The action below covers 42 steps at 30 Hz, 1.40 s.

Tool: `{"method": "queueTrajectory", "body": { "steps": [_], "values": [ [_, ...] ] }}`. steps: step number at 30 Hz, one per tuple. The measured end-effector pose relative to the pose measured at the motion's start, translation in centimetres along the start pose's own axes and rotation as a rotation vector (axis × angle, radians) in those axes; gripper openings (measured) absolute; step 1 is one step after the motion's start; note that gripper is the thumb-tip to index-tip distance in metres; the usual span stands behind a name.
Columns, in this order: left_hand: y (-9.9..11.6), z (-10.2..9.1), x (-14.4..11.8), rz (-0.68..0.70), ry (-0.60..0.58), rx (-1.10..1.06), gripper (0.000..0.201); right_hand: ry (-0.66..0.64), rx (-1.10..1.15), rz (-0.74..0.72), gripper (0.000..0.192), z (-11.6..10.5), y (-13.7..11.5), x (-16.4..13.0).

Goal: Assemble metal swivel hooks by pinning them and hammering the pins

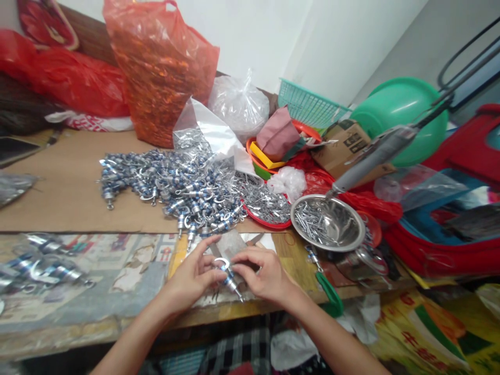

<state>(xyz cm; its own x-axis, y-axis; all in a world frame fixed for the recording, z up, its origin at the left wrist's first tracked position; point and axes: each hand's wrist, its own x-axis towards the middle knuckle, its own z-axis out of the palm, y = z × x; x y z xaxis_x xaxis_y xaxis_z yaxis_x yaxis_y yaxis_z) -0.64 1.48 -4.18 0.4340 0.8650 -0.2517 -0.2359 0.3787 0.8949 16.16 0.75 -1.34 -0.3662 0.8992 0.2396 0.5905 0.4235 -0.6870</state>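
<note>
Table beneath, fitting between both hands

a green basin beside a teal basket, a bulging orange bag near the white wall

Bare left hand and right hand meet at one blue-and-silver metal piece with a C-shaped hook.

The left thumb and fingers grip it, the right fingertips close beside. Beyond the hands spreads a heap of similar blue-and-silver pieces; a looser, blurred cluster lies left of the left hand. Ahead of the right hand sits a shallow red dish of flat silver bits; farther right, a round shiny metal bowl holds thin silver pins.
</note>
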Motion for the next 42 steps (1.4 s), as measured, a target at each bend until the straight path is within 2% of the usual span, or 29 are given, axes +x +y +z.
{"method": "queueTrajectory", "body": {
  "steps": [6, 11, 15, 19, 22, 24, 25, 26, 28, 30, 32, 35, 39, 40, 42],
  "values": [
    [-0.2, -0.1, 0.0, 0.011, -0.010, 0.001, 0.068, -0.037, -0.013, 0.105, 0.008, 0.1, -0.1, 0.2],
    [-0.3, 0.1, 0.0, 0.014, -0.014, -0.017, 0.070, -0.093, -0.068, 0.074, 0.012, 0.4, -0.1, 0.7],
    [-0.3, 0.0, 0.1, 0.017, -0.010, -0.023, 0.070, 0.013, -0.126, 0.018, 0.014, 1.7, 0.0, 0.5],
    [-0.2, -0.1, 0.0, 0.005, -0.006, -0.025, 0.071, 0.111, -0.059, -0.047, 0.016, 2.3, 0.2, 0.0],
    [0.1, 0.1, -0.1, -0.007, 0.006, -0.017, 0.072, 0.263, -0.006, -0.025, 0.019, 1.1, 1.0, -0.7],
    [0.3, 0.2, -0.1, -0.024, 0.020, -0.006, 0.073, 0.373, -0.077, 0.076, 0.018, -0.3, 2.3, -1.5],
    [0.4, 0.3, -0.1, -0.031, 0.026, -0.001, 0.074, 0.383, -0.155, 0.144, 0.018, -1.0, 3.2, -2.1],
    [0.4, 0.3, -0.1, -0.036, 0.030, 0.002, 0.075, 0.343, -0.244, 0.214, 0.022, -1.7, 4.1, -2.8],
    [0.5, 0.3, 0.0, -0.043, 0.038, 0.008, 0.076, 0.169, -0.387, 0.335, 0.031, -2.6, 5.9, -4.1],
    [0.4, 0.3, 0.0, -0.044, 0.039, 0.014, 0.075, 0.023, -0.425, 0.414, 0.027, -3.0, 6.9, -5.2],
    [0.4, 0.2, 0.0, -0.035, 0.035, 0.017, 0.075, 0.031, -0.386, 0.439, 0.021, -3.2, 6.8, -5.8],
    [0.3, 0.2, 0.1, -0.019, 0.037, 0.023, 0.073, 0.171, -0.287, 0.320, 0.025, -3.7, 4.4, -5.8],
    [0.3, 0.3, 0.0, -0.016, 0.056, 0.021, 0.075, 0.325, -0.212, -0.021, 0.042, -4.3, 0.4, -5.9],
    [0.3, 0.3, 0.0, -0.013, 0.060, 0.021, 0.075, 0.321, -0.222, -0.081, 0.047, -4.3, -0.2, -6.0],
    [0.3, 0.3, 0.0, -0.012, 0.071, 0.030, 0.077, 0.202, -0.276, -0.118, 0.053, -3.8, -0.7, -6.4]
  ]
}}
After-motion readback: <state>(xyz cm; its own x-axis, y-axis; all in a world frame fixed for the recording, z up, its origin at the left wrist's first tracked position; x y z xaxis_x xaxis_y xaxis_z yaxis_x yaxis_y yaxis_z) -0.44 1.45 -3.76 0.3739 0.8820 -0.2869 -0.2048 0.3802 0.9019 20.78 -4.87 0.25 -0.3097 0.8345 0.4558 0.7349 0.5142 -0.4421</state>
